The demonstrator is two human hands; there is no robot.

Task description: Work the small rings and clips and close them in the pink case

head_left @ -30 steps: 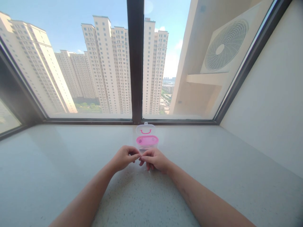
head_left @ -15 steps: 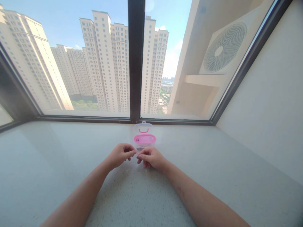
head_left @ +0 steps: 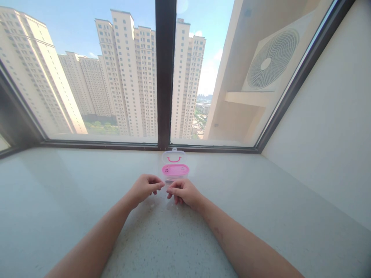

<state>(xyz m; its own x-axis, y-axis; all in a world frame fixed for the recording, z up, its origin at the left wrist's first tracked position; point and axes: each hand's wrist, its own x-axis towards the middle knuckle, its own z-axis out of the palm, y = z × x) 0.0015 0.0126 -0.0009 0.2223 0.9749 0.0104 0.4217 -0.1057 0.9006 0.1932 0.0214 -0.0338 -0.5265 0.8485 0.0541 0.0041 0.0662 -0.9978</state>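
A small clear plastic box with a pink inner tray (head_left: 176,170) stands just beyond my hands. Its clear lid (head_left: 174,157), with a pink handle on it, is raised toward the window. Something dark shows through the box's front, too small to name. My left hand (head_left: 146,188) is left of the box's front, thumb and forefinger pinched together. Close by on the right, my right hand (head_left: 184,192) makes a similar pinch, fingers curled, partly covering the box. Whatever sits between either set of fingertips is too small to make out. The fingertips of both hands are a short gap apart.
The box and my forearms are over a pale speckled sill (head_left: 162,239). Behind it rises a window with a dark frame (head_left: 165,77). A white wall (head_left: 324,116) bounds the right side. Outside are tall buildings and an air-conditioner unit (head_left: 271,60).
The whole view has shifted slightly, so everything appears a little further left. Both hands keep their pinched poses, with the gap between their fingertips slightly changed at most.
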